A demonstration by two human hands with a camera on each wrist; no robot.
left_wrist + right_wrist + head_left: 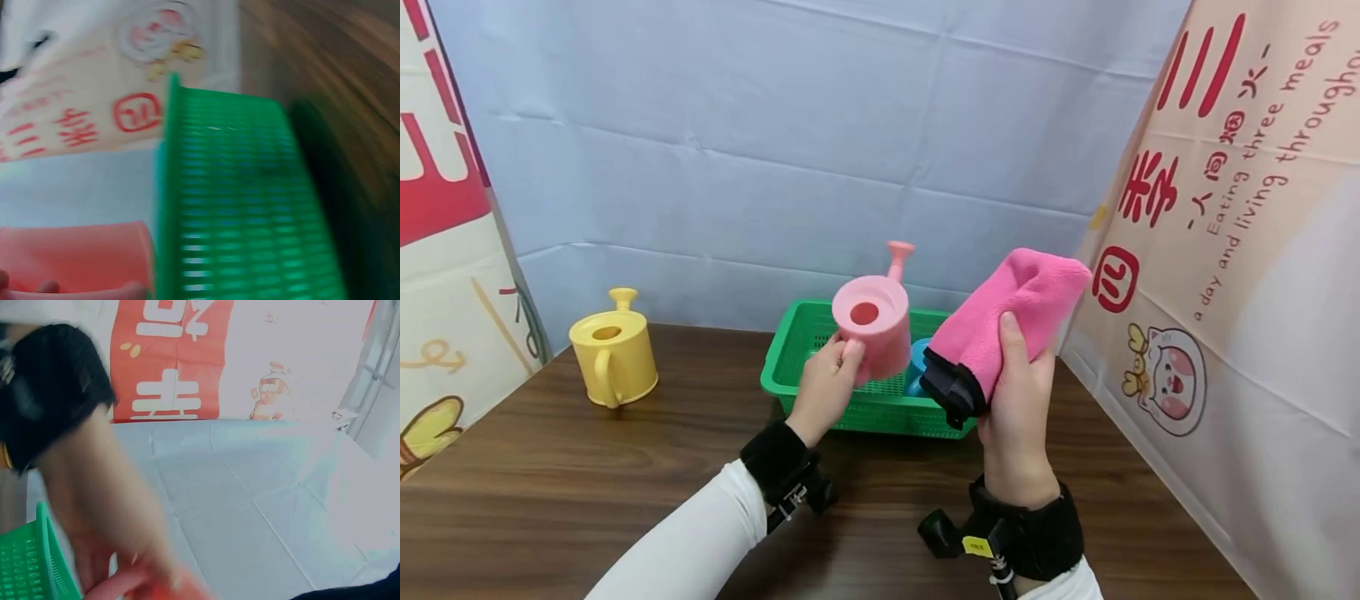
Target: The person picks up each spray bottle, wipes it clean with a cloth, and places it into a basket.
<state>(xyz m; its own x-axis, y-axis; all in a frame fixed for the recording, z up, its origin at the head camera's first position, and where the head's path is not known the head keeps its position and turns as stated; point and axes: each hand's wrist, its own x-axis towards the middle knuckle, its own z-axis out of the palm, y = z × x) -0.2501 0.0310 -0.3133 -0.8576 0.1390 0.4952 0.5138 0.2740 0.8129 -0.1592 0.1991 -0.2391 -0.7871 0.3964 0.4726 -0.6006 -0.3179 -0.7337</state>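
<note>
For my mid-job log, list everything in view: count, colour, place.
Pink watering can: 1, pink, in left hand
Yellow watering can: 1, yellow, left on table
Plush cloth: 1, pink, black trim, in right hand
Perforated basket: 1, green, on table
Partly hidden item: 1, blue, in basket
Table: 1, brown, beneath
Backdrop sheet: 1, pale blue, behind
Printed sheets: 2, cream and red, both sides
Wristbands with cameras: 2, black, wrists
Hands: 2, bare, on can and cloth
Sleeves: 2, white, forearms

Bright light is filling the head view; soft shadows are falling on the counter (880, 525). Blur is softening the perforated basket (240, 194) in the left wrist view; glare is whitening the cloth backdrop (294, 506) in the right.
</note>
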